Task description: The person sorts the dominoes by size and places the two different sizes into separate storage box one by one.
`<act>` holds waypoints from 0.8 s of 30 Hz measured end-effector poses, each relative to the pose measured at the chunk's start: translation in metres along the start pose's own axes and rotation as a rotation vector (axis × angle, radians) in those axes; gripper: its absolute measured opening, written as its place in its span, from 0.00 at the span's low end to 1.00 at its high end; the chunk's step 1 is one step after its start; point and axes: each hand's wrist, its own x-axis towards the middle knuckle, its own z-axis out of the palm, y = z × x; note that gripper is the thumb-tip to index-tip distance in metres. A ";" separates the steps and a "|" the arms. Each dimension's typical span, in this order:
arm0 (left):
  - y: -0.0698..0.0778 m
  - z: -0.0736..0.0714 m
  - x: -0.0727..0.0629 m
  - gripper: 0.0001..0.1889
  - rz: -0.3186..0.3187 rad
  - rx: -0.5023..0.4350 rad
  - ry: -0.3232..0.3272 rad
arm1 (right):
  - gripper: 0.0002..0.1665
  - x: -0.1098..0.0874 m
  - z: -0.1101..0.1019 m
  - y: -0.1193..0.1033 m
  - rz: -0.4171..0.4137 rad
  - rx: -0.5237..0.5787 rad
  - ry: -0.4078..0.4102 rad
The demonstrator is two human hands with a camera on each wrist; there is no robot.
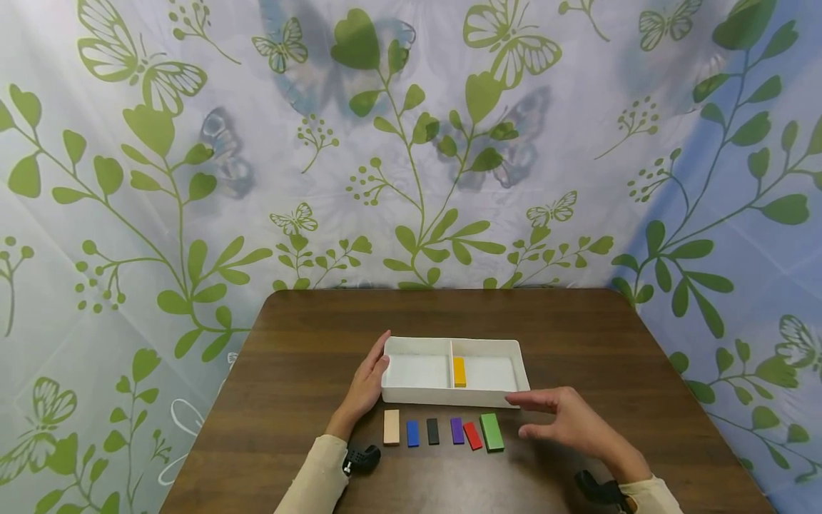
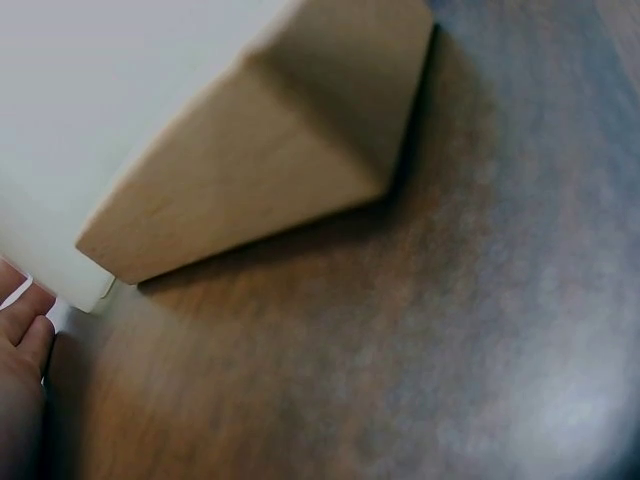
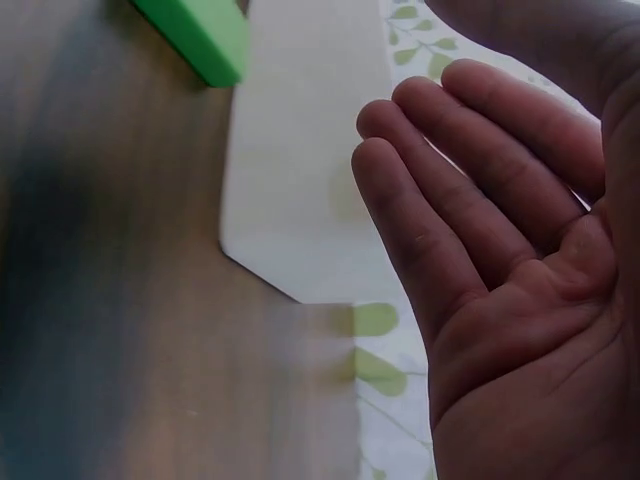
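Note:
A white two-compartment tray (image 1: 417, 396) lies on the table. Its right compartment holds a yellow block (image 1: 459, 372) against the divider. My left hand (image 1: 364, 389) rests along the tray's left end, fingers extended against the outer wall. In the left wrist view, some of its fingers (image 2: 25, 320) show beside the tray's corner. My right hand (image 1: 571, 421) hovers near the tray's front right corner, thumb apart from fingers, holding nothing. Its bare palm and straight fingers fill the right of the right wrist view. A green block (image 1: 491, 432) stands nearest to this hand.
In front of the tray lie a beige block (image 1: 391, 427), a blue block (image 1: 412, 433), a black block (image 1: 433, 431), a purple block (image 1: 457, 431) and a red block (image 1: 472, 436). A leaf-patterned curtain (image 1: 411, 178) hangs behind the brown table (image 1: 308, 321).

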 end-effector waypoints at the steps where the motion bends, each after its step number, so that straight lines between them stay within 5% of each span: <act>1: 0.000 0.000 0.000 0.29 0.000 0.000 0.000 | 0.34 0.000 0.002 0.002 0.001 -0.006 0.000; 24: 0.001 -0.001 0.000 0.29 -0.011 0.020 0.001 | 0.35 0.012 0.042 0.029 -0.136 -0.141 0.086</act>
